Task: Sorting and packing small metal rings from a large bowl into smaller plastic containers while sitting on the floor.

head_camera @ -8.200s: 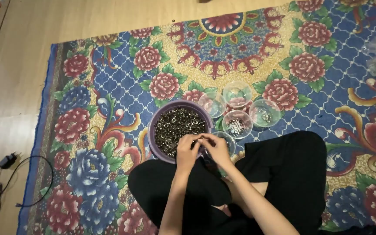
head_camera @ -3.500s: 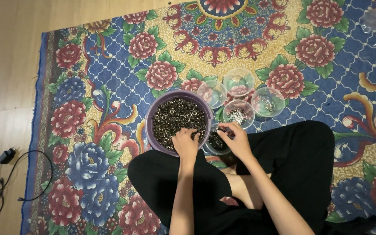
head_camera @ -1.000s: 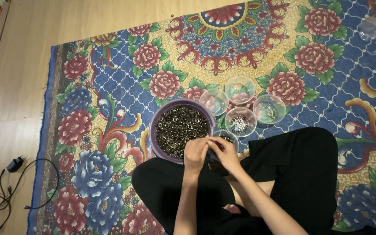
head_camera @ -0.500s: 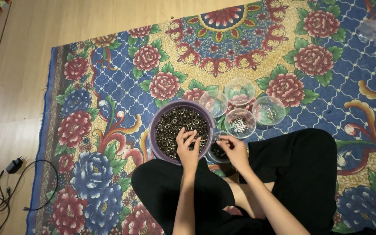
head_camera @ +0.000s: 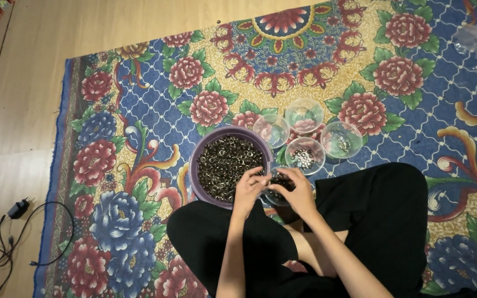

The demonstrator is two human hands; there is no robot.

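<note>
1. Grip: I see my left hand point(head_camera: 248, 189) and right hand point(head_camera: 292, 190) drawn close together at the near-right rim of the purple bowl point(head_camera: 201, 152). The fingertips pinch narrowly over small dark pieces, but I cannot tell exactly what each one holds.
2. Thing in hand: small dark metal rings point(head_camera: 224, 165) fill the purple bowl. I judge each piece light, stiff and rather slick, best taken by its rim between thumb and forefinger. It would be easy to drop or pick up in twos.
3. Just right of the purple bowl, under my right hand, sits a small clear cup point(head_camera: 276, 194) of dark pieces, mostly hidden.
4. Beyond the purple bowl, to its right, stand four clear plastic cups point(head_camera: 303, 114), close together. They look thin and easily tipped; two hold a few pieces.
5. All rest on a flowered rug point(head_camera: 139, 127) on the floor.
6. Well left of the purple bowl, a black cable with plug point(head_camera: 16, 209) lies on bare wood.
</note>
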